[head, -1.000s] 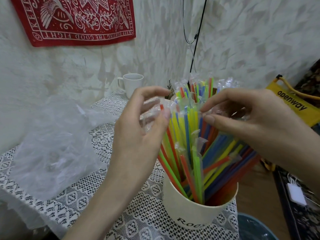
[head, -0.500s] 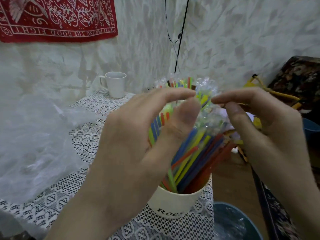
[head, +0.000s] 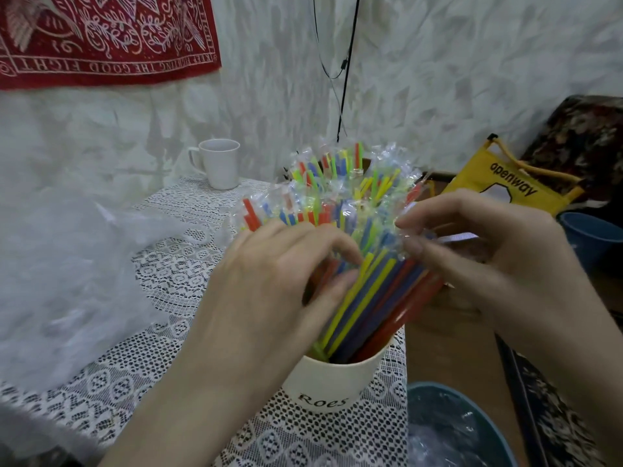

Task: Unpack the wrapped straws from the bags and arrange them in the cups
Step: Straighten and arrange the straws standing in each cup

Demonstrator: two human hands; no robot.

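standing in the cream cup (head: 332, 382) near the front edge of the lace-covered table (head: 175, 230), the wrapped straws (head: 364, 298) fan out upward, bright in red, blue, yellow and green. i see my left hand (head: 269, 274) with its fingers curled into the bundle, gripping the straws on its left side. my right hand (head: 488, 254) pinches the clear wrapper tips on the right between thumb and forefinger. a crumpled plastic bag (head: 60, 264) lies at left, and a white mug (head: 219, 163) sits by the wall.
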